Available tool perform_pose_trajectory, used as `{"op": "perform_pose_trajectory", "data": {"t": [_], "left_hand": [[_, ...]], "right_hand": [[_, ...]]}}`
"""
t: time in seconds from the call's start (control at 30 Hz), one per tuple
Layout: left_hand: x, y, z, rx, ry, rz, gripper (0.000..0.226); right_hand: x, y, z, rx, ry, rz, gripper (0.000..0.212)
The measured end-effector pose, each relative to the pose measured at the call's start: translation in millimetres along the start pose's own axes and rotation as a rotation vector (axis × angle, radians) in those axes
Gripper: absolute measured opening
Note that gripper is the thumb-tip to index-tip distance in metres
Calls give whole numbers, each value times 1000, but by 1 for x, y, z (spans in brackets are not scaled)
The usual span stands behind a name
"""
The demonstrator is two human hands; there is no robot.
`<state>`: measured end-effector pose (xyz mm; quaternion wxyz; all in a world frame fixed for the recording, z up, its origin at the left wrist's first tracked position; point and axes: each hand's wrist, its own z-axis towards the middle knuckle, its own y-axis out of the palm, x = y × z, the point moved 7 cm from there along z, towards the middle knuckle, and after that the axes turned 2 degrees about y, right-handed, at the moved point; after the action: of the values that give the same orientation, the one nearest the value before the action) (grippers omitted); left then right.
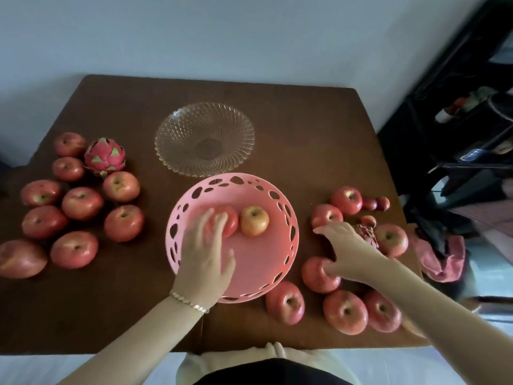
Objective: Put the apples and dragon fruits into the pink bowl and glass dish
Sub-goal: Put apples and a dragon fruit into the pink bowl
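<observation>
The pink bowl [258,262] with cut-out holes sits at the table's centre and holds a yellow-red apple [254,220] and a red apple [229,219]. My left hand [206,254] hovers over that red apple, fingers spread and blurred. Behind the bowl stands the glass dish [205,138] with nothing in it. Several apples [82,202] and a dragon fruit [105,157] lie on the left. More apples [345,311] lie on the right. My right hand [347,251] is spread above them, its thumb touching one apple [315,275]. A second dragon fruit [367,235] is partly hidden behind it.
The brown wooden table [305,129] stands against a pale wall. A pink cloth [444,259] lies off its right edge, beside dark furniture [458,134]. A few small red fruits [376,203] sit at the far right.
</observation>
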<state>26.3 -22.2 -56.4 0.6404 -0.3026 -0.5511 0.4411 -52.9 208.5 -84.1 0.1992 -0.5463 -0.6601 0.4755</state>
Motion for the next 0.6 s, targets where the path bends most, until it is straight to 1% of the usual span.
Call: {"op": "perform_pose_trajectory", "data": {"t": [0.07, 0.1, 0.13, 0.17, 0.23, 0.27, 0.33, 0.43, 0.47, 0.53, 0.6], "left_hand": [[49, 25, -1, -158, 348, 33, 44], [69, 39, -4, -273, 471, 65, 44], [84, 55, -9, -375, 569, 117, 45], [95, 67, -12, -468, 623, 190, 45], [111, 84, -18, -604, 694, 346, 45], [116, 91, -22, -664, 742, 416, 46], [116, 103, -27, -830, 761, 562, 51], [115, 112, -33, -977, 833, 798, 69], [114, 118, -37, -1010, 873, 866, 77], [112, 127, -45, -1015, 959, 958, 88], [113, 132, -48, -993, 1014, 955, 87]], "right_hand": [[-1, 36, -4, -145, -53, -221, 89], [-1, 51, -3, -187, -60, -306, 96], [-2, 61, -2, -203, -58, -380, 100], [-2, 67, 1, -204, -50, -434, 100], [-4, 65, 6, -153, -51, -473, 92], [-5, 61, 6, -121, -49, -457, 88], [-5, 44, 1, -55, -9, -330, 85], [-4, 6, -12, 77, 57, -123, 84], [-3, -7, -16, 124, 67, -68, 83], [2, -28, -23, 199, 83, 61, 78], [7, -42, -28, 255, 95, 179, 75]]}}
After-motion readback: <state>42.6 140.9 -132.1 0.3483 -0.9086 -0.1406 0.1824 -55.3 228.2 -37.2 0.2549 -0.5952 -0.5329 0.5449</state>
